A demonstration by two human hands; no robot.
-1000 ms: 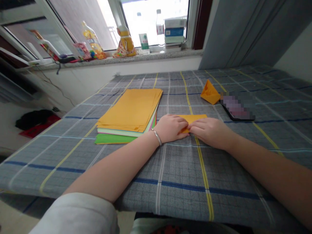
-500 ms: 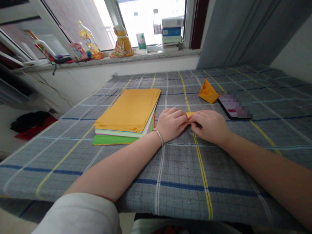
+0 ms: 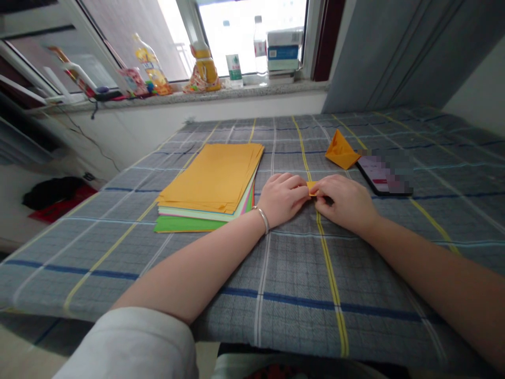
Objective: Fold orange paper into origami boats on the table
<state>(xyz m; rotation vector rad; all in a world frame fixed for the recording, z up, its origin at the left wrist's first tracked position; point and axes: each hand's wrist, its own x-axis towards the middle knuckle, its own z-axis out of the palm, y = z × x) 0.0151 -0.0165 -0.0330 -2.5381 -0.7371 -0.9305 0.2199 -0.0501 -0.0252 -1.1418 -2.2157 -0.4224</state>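
A small piece of orange paper [image 3: 312, 188] lies between my hands, and most of it is covered by fingers. My left hand [image 3: 283, 199], with a silver bangle at the wrist, is closed on its left side. From the right, my right hand [image 3: 344, 201] pinches the same paper between thumb and fingers. To the left of my hands rests a stack of coloured paper [image 3: 213, 176], orange sheets on top and green near the bottom. Behind my right hand stands a folded orange paper shape [image 3: 341, 151] with a pointed top.
A phone [image 3: 382, 176] lies right of the folded shape. Everything sits on a plaid cloth [image 3: 221, 321] whose front edge hangs near my lap. On the windowsill behind are bottles [image 3: 150, 66], a green-and-white cup [image 3: 234, 70] and stacked boxes [image 3: 283, 52].
My fingers have parted slightly, so a bit more orange paper shows between them. The whole view has shifted a little; the stack, folded shape and phone stay where they lay.
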